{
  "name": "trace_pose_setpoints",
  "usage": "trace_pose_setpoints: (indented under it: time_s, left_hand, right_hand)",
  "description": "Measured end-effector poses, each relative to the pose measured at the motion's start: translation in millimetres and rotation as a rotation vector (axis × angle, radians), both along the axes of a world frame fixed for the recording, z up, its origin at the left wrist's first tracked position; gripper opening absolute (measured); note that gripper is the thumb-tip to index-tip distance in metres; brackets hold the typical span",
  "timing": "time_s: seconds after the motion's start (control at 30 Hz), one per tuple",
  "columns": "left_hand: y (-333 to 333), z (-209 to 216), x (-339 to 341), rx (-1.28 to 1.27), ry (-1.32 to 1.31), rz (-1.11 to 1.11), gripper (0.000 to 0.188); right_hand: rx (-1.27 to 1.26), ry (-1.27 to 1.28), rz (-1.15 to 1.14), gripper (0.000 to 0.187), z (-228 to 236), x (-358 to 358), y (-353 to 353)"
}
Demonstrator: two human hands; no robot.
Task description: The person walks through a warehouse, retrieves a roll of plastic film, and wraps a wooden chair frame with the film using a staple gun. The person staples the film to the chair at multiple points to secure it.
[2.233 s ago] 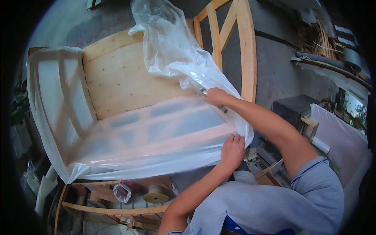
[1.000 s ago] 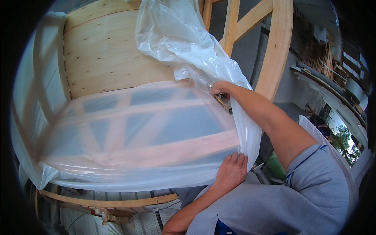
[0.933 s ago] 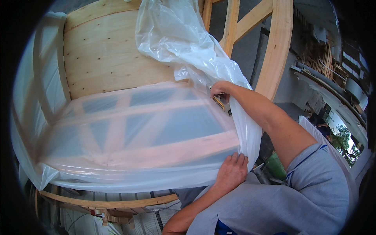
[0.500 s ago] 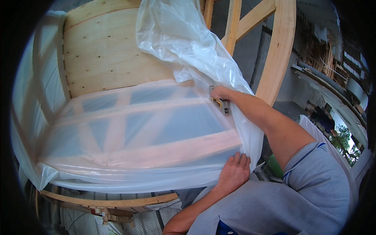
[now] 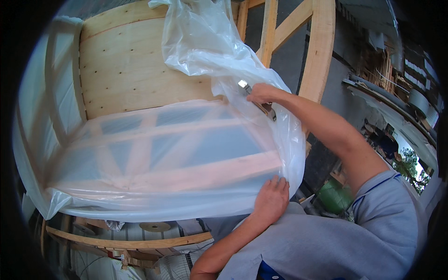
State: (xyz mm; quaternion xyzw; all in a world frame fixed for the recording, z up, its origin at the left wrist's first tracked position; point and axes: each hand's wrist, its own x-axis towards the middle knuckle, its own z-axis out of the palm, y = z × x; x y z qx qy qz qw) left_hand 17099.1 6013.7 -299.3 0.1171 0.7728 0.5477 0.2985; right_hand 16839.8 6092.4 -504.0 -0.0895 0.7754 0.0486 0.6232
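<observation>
Translucent plastic sheeting (image 5: 196, 149) is stretched over a wooden frame (image 5: 210, 171), whose rails and slanted braces show through it. My left hand (image 5: 272, 198) lies at the sheet's near right corner, fingers curled on the plastic along the edge. My right hand (image 5: 262, 93), farther back on the right side, is closed round a metal staple gun (image 5: 267, 109). Its shiny end points up and left, apart from the frame's rail. A bunched, loose length of the sheeting (image 5: 200, 42) hangs behind that hand, over a plywood panel (image 5: 126, 70).
Bare timber posts and a brace (image 5: 317, 56) stand at the back right. A plastic-covered side frame (image 5: 51, 88) rises on the left. Below the near edge runs a curved-looking wooden rail (image 5: 130, 242). A green rounded object (image 5: 335, 195) sits low on the right.
My right hand has lifted the staple gun up and left off the frame's right edge, tilting it. My left hand stays at the corner. The view has shifted slightly.
</observation>
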Motion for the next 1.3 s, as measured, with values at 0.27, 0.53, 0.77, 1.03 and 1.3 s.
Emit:
trace_pose_setpoints:
  time_s: [0.27,0.53,0.77,1.03,1.3]
  left_hand:
    - [4,-1,9,-0.033,0.107,0.06,0.024]
    - [8,0,11,-0.09,0.093,-0.025,0.051]
    - [-23,17,-10,0.183,-0.121,0.109,0.046]
    - [-106,-97,-117,-0.09,-0.412,0.241,0.037]
    - [8,-334,-121,0.19,-0.053,0.011,0.03]
  right_hand:
    - [0.218,-0.71,-0.323,0.055,133,20,4]
    - [0.095,-0.433,-0.137,0.065,195,63,54]
    - [-0.086,-0.235,-0.116,0.07,206,59,63]
    - [-0.629,0.621,-0.81,0.032,194,34,67]
    - [-0.96,1.017,-0.026,0.029,144,18,85]
